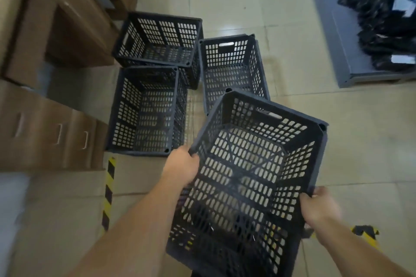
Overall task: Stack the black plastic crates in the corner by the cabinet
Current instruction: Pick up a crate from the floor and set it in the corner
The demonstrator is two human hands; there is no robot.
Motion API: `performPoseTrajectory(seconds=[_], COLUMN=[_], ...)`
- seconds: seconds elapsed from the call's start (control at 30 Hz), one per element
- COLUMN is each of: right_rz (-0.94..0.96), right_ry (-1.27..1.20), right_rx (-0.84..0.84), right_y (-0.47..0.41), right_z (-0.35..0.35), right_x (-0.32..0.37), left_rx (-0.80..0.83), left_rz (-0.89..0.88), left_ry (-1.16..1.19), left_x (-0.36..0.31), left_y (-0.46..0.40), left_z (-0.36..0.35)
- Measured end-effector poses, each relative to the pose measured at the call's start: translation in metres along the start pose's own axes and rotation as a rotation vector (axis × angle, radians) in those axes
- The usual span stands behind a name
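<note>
Both hands on one black crate, lifted and tilted.
Left hand (183,167) closed on held crate's (245,177) left rim, right hand (319,206) clamped on right rim; three floor crates (146,110) clustered beyond, beside brown cabinet (45,132).

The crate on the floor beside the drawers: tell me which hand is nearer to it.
Left. The left hand grips the held crate's rim just beside that floor crate's near corner; the right hand holds the opposite rim, farther away.

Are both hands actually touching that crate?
Touching. The head view shows the left hand and right hand gripping opposite rims of the held crate.
</note>
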State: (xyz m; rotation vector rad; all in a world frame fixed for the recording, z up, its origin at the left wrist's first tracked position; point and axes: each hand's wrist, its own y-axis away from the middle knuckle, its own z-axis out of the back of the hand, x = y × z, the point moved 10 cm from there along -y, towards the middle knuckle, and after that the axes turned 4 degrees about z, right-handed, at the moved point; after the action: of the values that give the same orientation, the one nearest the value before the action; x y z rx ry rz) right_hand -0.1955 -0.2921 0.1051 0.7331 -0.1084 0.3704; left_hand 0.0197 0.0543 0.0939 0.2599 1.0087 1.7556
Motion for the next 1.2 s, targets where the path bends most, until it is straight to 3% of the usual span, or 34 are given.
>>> performPoseTrajectory(seconds=[0.23,0.4,0.63,1.07,1.2], right_rz=[0.197,0.378,0.637,0.972,1.036], right_ry=[0.096,0.154,0.255,0.544,0.618], right_rx=[0.063,0.083,0.096,0.182,0.202], right_y=[0.009,0.029,0.108,0.336,0.398], right_z=[0.026,0.033,0.014,-0.133,-0.194], right_x=[0.061,0.127,0.224,0.309,0.308], left_rx=[-0.049,-0.170,-0.255,-0.369,-0.362], left_rz=[0.183,0.297,0.466,0.643,0.705], left_ry=[0.189,0.323,0.616,1.064,1.051], left_x=[0.054,0.097,0.190,0.423,0.495], left_y=[0.053,0.097,0.155,0.253,0.283], left_z=[0.027,0.057,0.085,0.091,0.083])
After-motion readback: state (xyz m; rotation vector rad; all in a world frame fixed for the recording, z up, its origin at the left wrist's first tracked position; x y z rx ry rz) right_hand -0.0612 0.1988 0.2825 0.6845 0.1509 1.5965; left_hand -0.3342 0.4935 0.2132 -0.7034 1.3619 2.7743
